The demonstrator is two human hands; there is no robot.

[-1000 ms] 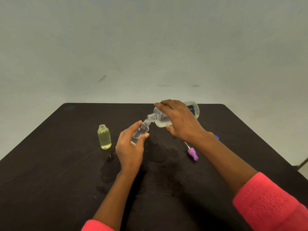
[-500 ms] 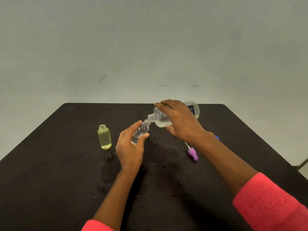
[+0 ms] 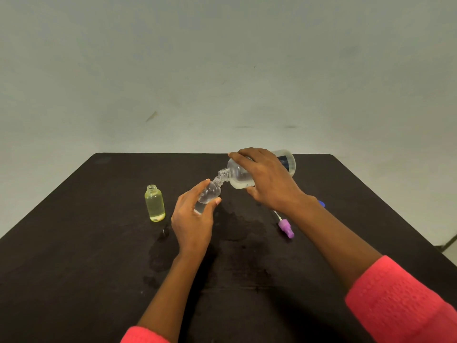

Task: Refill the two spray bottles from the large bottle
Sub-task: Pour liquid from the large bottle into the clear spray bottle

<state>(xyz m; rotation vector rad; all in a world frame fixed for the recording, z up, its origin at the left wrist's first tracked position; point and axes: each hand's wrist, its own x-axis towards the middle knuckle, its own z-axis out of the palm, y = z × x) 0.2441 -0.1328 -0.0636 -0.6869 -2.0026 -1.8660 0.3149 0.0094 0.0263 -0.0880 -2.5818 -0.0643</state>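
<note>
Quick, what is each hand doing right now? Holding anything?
Left hand: grips the small clear spray bottle, tilted.
Right hand: grips the large bottle, tipped with its neck at the small bottle's mouth.

You work in a plain indoor room: a dark desk [image 3: 74,243] stands before a bare, pale grey wall [image 3: 222,70] with small marks. Its kind I cannot tell.

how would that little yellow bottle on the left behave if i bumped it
The yellow bottle stands tall and narrow, so it would probably tip easily. It is uncapped and nearly full, so a tip would likely spill. The table looks wet nearby, so it might slide.
</note>
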